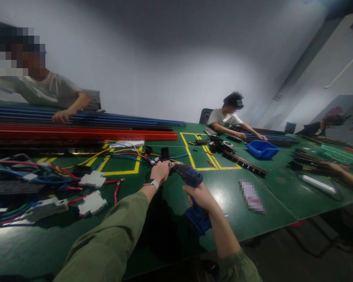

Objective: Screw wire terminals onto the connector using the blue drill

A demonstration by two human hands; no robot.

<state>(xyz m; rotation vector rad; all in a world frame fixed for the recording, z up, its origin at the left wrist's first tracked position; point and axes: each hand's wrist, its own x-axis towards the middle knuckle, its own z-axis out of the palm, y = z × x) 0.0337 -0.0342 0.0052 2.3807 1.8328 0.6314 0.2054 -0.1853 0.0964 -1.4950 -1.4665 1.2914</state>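
My right hand (202, 196) is wrapped round the grip of a blue cordless drill (191, 175), which points left and away from me. Close to the drill's tip, my left hand (160, 172) has its fingers closed over a small part that I cannot make out. A black block (165, 153) stands just beyond those fingers, and a small metal strip (176, 163) shows beside them. Red, blue and yellow wires (132, 153) run up to this spot from the left. White breaker-like modules (91, 203) with red leads lie left of my left forearm.
Orange-red channels (129, 135) and blue rails (120, 118) lie along the far left of the green table (223, 219). A blue bin (263, 150) and a black slotted strip (247, 163) are to the right. Co-workers' hands (63, 116) work across the table and at far right.
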